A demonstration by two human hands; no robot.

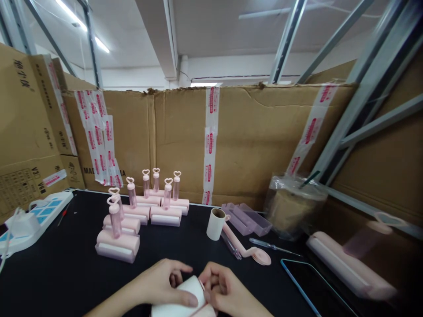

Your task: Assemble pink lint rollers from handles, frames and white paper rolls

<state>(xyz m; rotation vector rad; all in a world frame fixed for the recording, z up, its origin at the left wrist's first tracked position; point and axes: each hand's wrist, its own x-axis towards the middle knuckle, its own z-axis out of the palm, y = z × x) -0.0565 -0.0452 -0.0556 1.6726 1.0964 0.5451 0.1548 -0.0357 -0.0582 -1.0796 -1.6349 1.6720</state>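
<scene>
At the bottom centre, my left hand (pixel 161 284) is closed around a white lint roll (pixel 185 296), its thumb lying across the top. My right hand (pixel 223 288) pinches at the roll's right end, where a bit of pale pink plastic shows under the fingers. The fingertips hide what exactly they grip there. Beyond my hands a second white roll (pixel 215 225) stands upright on the black table. Beside it lie a pink lint roller handle (pixel 238 241) with a round end and several clear purple plastic covers (pixel 246 219).
Several pink lint rollers (pixel 118 244) with heart-topped handles stand at left; another lint roller (pixel 353 264) is far right. Near my right hand are a screwdriver (pixel 272 245) and a phone (pixel 317 286). A power strip (pixel 42 220), bagged drink cup (pixel 291 207) and cardboard wall (pixel 178 141) bound the table.
</scene>
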